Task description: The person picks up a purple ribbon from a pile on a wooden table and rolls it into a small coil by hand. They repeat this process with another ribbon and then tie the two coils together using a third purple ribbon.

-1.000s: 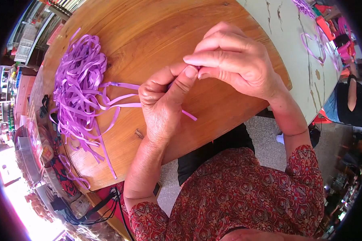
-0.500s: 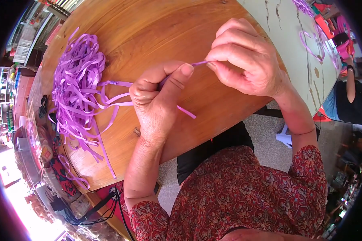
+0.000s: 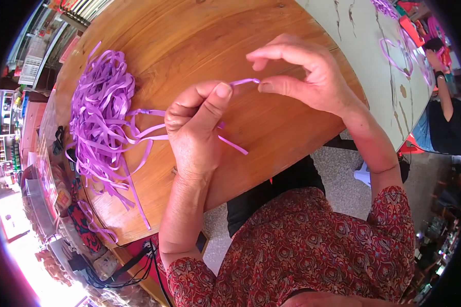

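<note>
This is looking like a small craft workshop or market stall. A heap of purple ribbon strips [image 3: 100, 120] is lying on a round wooden desk [image 3: 189, 41], more purple loops [image 3: 394, 56] are lying on the far right pale desk [image 3: 358, 30], and crowded shelves [image 3: 5, 148] are lining the left.

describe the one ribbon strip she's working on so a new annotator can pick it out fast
Start at the round wooden table and find the big heap of purple ribbon strips on its left side. Move right to the two hands above the tabletop. The strip is the short purple piece spanning the gap between the left hand thumb and the right hand fingertips; unlike the heap's strips, it is lifted off the wood.
</note>
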A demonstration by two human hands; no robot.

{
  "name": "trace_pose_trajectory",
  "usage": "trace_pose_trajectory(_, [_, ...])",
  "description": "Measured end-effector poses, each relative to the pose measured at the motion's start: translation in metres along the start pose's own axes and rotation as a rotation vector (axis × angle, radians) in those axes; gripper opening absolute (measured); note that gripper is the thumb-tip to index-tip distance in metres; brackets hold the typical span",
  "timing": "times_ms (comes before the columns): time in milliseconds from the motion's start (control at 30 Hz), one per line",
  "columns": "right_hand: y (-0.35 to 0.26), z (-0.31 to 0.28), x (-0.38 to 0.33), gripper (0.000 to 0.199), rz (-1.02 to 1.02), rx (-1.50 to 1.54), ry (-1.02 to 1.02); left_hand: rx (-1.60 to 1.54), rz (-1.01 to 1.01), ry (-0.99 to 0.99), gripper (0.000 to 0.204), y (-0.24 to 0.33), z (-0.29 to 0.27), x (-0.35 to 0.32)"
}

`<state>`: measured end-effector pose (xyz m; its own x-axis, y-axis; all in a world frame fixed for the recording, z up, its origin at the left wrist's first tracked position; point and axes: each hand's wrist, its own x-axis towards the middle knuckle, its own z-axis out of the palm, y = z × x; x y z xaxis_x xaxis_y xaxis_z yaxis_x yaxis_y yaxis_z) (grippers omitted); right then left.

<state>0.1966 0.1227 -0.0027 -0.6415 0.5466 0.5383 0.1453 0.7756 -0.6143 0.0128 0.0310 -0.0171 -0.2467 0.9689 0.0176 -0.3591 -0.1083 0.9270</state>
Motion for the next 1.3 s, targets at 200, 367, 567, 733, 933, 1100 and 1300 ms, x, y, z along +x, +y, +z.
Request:
trace_pose_trajectory(200, [0.010, 0.027, -0.004, 0.040, 0.043, 0.058, -0.102, -0.147, 0.016, -0.026, 0.008, 0.002, -0.001, 0.000])
trace_pose_trajectory(367, [0.009, 0.059, 0.015, 0.044, -0.144, 0.046, -0.169, -0.223, 0.088, -0.140, 0.009, 0.024, 0.011, -0.008])
trace_pose_trajectory(567, [-0.019, 0.077, 0.029, 0.029, 0.013, 0.475, -0.453, -0.432, 0.148, -0.281, 0.017, 0.053, 0.005, -0.014])
trace_pose_trajectory(733, [-0.017, 0.073, 0.021, 0.016, 0.069, 0.821, -0.494, -0.534, 0.145, -0.266, 0.020, 0.067, -0.015, -0.005])
trace_pose_trajectory(933, [-0.011, 0.010, 0.013, 0.016, 0.345, 0.595, -0.482, -0.460, 0.218, -0.152, 0.017, 0.062, -0.044, -0.013])
trace_pose_trajectory(1100, [-0.043, -0.007, 0.022, 0.033, -0.065, 0.029, -0.154, -0.218, 0.294, -0.054, 0.012, 0.049, -0.032, -0.032])
trace_pose_trajectory(1300, [-0.076, 0.005, 0.035, 0.047, -0.273, 0.052, 0.025, -0.059, 0.273, -0.069, 0.013, 0.041, -0.019, -0.035])
